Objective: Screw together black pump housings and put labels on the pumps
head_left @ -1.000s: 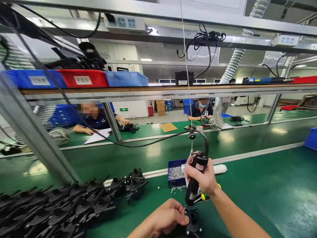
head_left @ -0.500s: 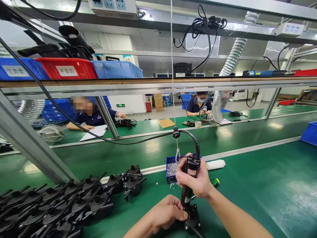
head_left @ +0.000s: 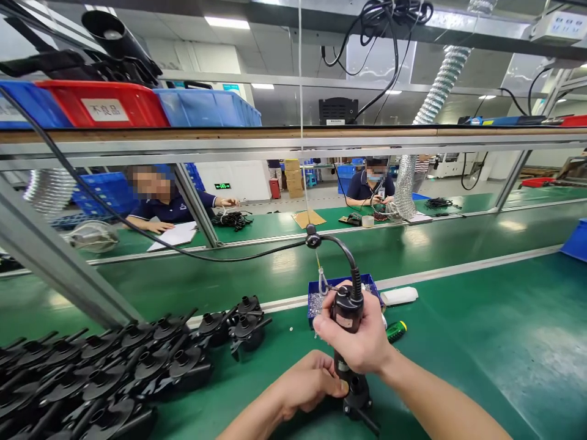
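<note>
My right hand is wrapped around a black electric screwdriver, which points down with its cable leaving the top. Its lower end meets a black plastic housing on the green bench; the bit tip is hidden. With curled fingers, my left hand grips the housing's left side, the thumb pressed close to the screwdriver's lower end. Behind my right hand stands a blue tray of small metal screws, partly covered by that hand.
Rows of similar black housings fill the left bench. A green-handled screwdriver and a white roll lie beyond my right hand. A hanging cord supports the tool cable. Two people sit across the frame, below a shelf with bins.
The electric screwdriver's top has swung slightly left, so it stands more upright. My hands keep their grips. The head view has tilted slightly downward.
</note>
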A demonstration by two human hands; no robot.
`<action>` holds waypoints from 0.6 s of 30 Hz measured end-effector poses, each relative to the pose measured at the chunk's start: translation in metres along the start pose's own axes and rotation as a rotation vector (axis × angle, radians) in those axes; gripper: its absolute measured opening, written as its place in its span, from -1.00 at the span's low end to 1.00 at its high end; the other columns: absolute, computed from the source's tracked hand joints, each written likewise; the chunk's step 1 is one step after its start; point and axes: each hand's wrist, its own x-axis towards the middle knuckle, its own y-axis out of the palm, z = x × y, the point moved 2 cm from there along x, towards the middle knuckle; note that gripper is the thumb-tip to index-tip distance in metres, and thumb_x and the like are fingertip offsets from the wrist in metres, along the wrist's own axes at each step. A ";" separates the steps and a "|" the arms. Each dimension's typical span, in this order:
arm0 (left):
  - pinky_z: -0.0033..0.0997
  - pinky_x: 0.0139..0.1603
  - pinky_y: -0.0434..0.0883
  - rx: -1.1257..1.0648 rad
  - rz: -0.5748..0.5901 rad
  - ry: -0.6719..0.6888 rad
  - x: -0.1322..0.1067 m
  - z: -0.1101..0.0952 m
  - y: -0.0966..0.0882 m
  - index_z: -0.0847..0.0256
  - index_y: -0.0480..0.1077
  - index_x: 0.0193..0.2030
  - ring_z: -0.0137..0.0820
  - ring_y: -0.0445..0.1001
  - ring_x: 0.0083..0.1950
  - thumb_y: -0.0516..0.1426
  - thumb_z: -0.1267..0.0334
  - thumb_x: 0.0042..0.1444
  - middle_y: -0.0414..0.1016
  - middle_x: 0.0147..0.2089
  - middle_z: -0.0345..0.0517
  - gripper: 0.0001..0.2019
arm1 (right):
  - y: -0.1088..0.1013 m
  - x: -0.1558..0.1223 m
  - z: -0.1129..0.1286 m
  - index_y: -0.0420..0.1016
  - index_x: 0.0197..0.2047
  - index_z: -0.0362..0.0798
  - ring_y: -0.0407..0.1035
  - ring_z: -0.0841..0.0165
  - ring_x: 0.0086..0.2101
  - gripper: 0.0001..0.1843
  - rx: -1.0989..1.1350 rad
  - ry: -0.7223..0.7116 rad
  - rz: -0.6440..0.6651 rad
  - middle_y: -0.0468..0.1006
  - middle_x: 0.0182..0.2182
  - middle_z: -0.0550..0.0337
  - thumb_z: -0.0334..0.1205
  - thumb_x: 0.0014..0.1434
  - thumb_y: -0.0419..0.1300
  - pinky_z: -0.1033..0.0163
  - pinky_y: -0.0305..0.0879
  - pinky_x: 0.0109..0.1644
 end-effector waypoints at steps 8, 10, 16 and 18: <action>-0.45 -0.65 -0.23 0.035 -0.023 0.034 0.008 0.012 -0.005 0.22 0.40 -0.29 -0.65 -0.11 -0.66 0.28 0.16 -0.11 0.10 -0.62 -0.44 -0.73 | 0.004 -0.005 -0.005 0.47 -0.20 -0.09 0.27 0.40 -0.47 -0.79 -0.049 0.001 0.032 0.44 -0.45 0.22 -0.24 0.17 0.40 0.27 0.24 -0.38; -0.44 -0.64 -0.23 0.048 -0.027 0.041 0.009 0.012 -0.005 0.24 0.42 -0.27 -0.65 -0.09 -0.67 0.28 0.16 -0.09 0.10 -0.63 -0.43 -0.73 | 0.004 -0.005 -0.006 0.47 -0.19 -0.09 0.25 0.41 -0.49 -0.78 -0.048 0.004 0.038 0.43 -0.46 0.23 -0.24 0.16 0.39 0.28 0.22 -0.40; -0.45 -0.65 -0.22 0.049 -0.031 0.037 0.006 0.008 -0.003 0.21 0.40 -0.27 -0.64 -0.11 -0.66 0.29 0.15 -0.12 0.10 -0.63 -0.45 -0.71 | 0.003 -0.003 -0.003 0.50 -0.24 -0.11 0.38 0.35 -0.41 -0.82 -0.082 -0.027 0.048 0.51 -0.40 0.14 -0.25 0.15 0.39 0.24 0.34 -0.31; -0.45 -0.66 -0.20 0.058 -0.028 0.050 0.005 0.008 -0.002 0.22 0.40 -0.27 -0.64 -0.10 -0.67 0.29 0.15 -0.10 0.11 -0.63 -0.45 -0.72 | 0.003 -0.003 -0.001 0.50 -0.24 -0.11 0.38 0.35 -0.41 -0.82 -0.083 -0.034 0.061 0.51 -0.40 0.14 -0.24 0.15 0.39 0.25 0.35 -0.32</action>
